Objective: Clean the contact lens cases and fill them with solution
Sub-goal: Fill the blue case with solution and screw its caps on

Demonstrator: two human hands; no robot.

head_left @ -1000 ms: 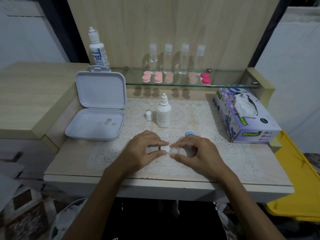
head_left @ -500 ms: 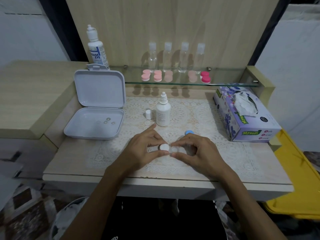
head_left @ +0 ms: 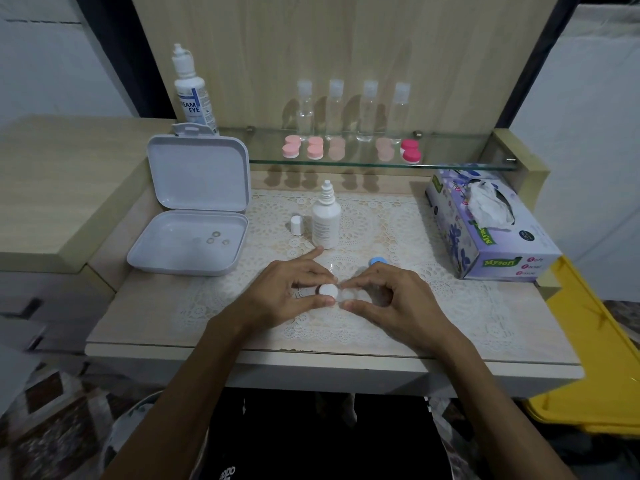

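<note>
A clear contact lens case (head_left: 353, 295) lies on the lace mat near the table's front. My right hand (head_left: 391, 299) holds the case between thumb and fingers. My left hand (head_left: 287, 292) pinches a white cap (head_left: 327, 291) at the case's left end, index finger stretched out. A blue cap (head_left: 378, 261) lies just behind my right hand. An uncapped white solution bottle (head_left: 326, 220) stands behind my hands, its small cap (head_left: 296, 224) beside it on the left.
An open white box (head_left: 194, 216) with several small rings lies at the left. A tissue box (head_left: 485, 220) stands at the right. The glass shelf (head_left: 450, 157) carries pink lens cases (head_left: 303, 147), clear bottles (head_left: 353, 109) and a large solution bottle (head_left: 192, 91).
My left index finger has lifted and straightened while thumb and other fingers stay on the white cap. The right hand has kept its hold on the case.
</note>
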